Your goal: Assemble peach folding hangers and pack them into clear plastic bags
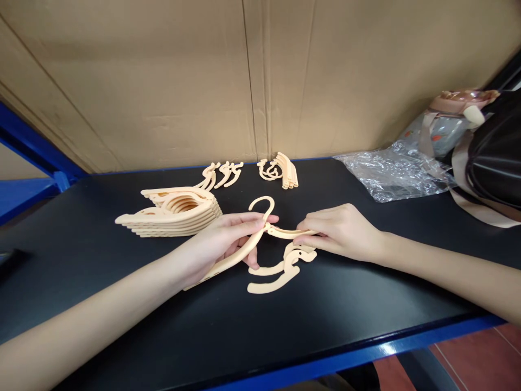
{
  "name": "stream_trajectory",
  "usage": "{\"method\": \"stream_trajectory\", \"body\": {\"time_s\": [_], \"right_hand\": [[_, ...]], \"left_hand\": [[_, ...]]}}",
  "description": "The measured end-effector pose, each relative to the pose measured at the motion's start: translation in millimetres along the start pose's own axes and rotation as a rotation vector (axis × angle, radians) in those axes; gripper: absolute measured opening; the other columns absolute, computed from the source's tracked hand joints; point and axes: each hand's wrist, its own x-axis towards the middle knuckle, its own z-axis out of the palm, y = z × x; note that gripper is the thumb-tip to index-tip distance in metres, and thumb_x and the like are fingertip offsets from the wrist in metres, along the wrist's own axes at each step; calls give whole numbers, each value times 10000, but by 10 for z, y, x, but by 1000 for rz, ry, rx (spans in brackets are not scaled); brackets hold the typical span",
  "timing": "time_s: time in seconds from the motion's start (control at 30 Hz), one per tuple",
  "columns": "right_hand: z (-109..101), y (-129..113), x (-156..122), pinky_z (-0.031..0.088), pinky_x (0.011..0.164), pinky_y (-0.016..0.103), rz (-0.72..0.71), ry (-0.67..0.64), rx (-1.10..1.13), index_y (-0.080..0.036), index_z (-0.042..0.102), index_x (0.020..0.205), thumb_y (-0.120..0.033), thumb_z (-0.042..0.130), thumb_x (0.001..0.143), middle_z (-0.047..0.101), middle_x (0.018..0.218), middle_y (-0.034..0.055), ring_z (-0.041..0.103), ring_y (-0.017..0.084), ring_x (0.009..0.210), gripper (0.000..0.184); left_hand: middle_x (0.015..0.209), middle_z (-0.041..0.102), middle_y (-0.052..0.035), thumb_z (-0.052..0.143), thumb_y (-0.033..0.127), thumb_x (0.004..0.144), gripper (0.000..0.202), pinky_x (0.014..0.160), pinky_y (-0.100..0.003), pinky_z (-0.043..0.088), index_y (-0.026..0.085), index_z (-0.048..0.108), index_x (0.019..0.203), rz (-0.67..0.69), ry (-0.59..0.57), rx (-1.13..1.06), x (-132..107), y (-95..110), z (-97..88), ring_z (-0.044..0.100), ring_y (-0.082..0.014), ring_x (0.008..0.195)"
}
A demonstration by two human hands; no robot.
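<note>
A cream folding clothes hanger [240,255] is held above the table between both hands, its hook pointing up and away from me. My left hand [236,233] is closed around the left arm of the hanger, close to the joint below the hook. The right arm of the hanger is pinched near its outer end by my right hand [334,231]. Just below, loose curved hanger pieces [277,279] lie on the black tabletop. A stack of folded cream hangers [183,214] sits beyond my left wrist.
At the back lie loose curved pieces [222,174], several small hooks [269,171] and a bundle of straight arms [288,172]. A crumpled clear plastic bag [391,168], a strapped bottle [443,127] and a dark bag [496,152] stand at the right. Cardboard [183,81] backs the table.
</note>
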Motion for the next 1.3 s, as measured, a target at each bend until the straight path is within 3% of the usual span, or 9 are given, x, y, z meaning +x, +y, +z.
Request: {"method": "stream_trajectory", "body": {"time_s": [0.2,0.47,0.73,1.1,1.3], "right_hand": [[7,-14,-3,333,518,234,-21,37,-66,-162,699,849,-454,466,988,651,644,-3,599,105,569,397],[14,-30,-22,290,491,246,-73,119,-211,-168,659,751,-485,485,971,615,598,-16,552,91,534,423],[18,-50,-29,268,469,256,-117,176,-273,-164,629,675,-456,528,956,585,549,-19,501,90,482,418],[8,-39,-21,235,471,264,-35,88,-100,-177,630,589,-540,499,944,524,476,-36,440,71,435,524],[32,-1,-39,253,481,235,10,90,2,-181,643,598,-519,529,934,532,474,-44,442,60,430,490]], "left_hand": [[506,586,33,581,348,949,337,603,-204,545,179,646,1234,15,-19,-10,-9,8,19,600,-102,515],[626,662,-1,597,233,933,195,557,-183,543,145,680,1087,25,-9,17,-13,34,67,637,-110,574],[660,664,-7,648,229,868,128,541,-201,520,150,697,956,56,-14,29,6,21,80,623,-113,551],[635,678,-4,644,221,872,164,562,-181,511,160,719,1004,69,-72,55,32,26,78,623,-103,575],[790,743,-38,648,251,880,194,553,-222,534,172,736,1033,84,-83,92,31,6,65,628,-110,557]]}}
